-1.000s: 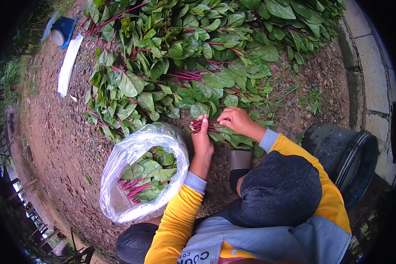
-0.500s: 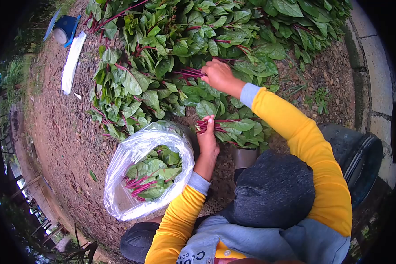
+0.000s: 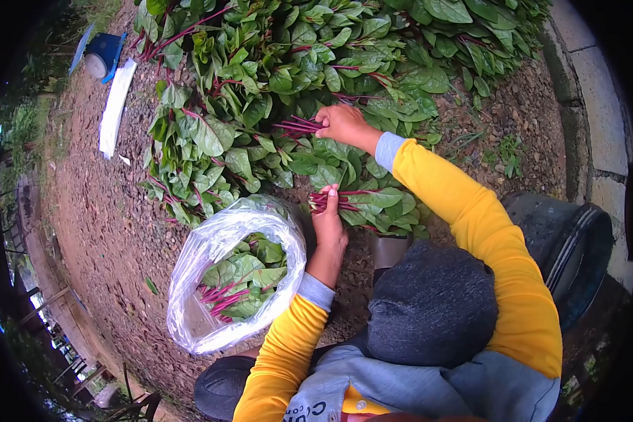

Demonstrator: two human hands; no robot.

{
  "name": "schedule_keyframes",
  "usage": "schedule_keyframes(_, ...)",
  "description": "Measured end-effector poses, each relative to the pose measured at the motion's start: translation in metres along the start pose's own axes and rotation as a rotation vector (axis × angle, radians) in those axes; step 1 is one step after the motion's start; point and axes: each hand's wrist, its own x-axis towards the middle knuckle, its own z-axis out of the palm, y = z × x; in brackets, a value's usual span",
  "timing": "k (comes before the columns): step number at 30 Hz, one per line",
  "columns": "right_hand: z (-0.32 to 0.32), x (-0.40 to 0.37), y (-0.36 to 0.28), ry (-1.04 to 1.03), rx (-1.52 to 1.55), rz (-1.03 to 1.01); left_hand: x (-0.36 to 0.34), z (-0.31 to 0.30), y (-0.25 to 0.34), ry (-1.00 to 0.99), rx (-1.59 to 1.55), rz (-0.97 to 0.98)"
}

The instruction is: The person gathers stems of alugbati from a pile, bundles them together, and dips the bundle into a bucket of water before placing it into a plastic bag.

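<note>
My left hand (image 3: 330,228) is closed round a bunch of Malabar spinach (image 3: 383,200), its thumb across the dark red stems and the leaves pointing right. Farther out, my right hand (image 3: 344,126) pinches several red Malabar spinach stems (image 3: 297,126) over the pile; the cut ends stick out to the left of its fingers. The big pile of Malabar spinach (image 3: 260,77) spreads over the ground beyond both hands. Left of my left forearm stands a clear plastic bag (image 3: 183,309), its mouth open, with spinach leaves and red stems (image 3: 225,299) inside.
A blue scale (image 3: 104,53) and a white strip (image 3: 117,109) lie at the upper left on the gravelly soil (image 3: 105,232). To my right is a dark bucket (image 3: 570,246) beside a concrete block edging (image 3: 598,112). My knee (image 3: 432,302) is between my arms.
My right hand has come slightly nearer and to the left, with the stems in its fingers. My left hand keeps its hold on the bunch; the view has shifted a little.
</note>
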Motion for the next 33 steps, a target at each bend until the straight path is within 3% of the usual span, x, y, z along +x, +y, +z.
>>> schedule_keyframes(17, 0.035, 0.040, 0.004, 0.033, -0.080, 0.104, 0.004, -0.001, -0.001, -0.001, -0.002, -0.023)
schedule_keyframes(24, 0.014, 0.028, -0.009, -0.111, -0.115, 0.024, 0.003, -0.001, 0.000, 0.001, -0.009, -0.044)
schedule_keyframes(33, -0.012, 0.010, -0.002, 0.006, 0.059, 0.049, 0.011, -0.007, -0.007, -0.009, -0.022, -0.043)
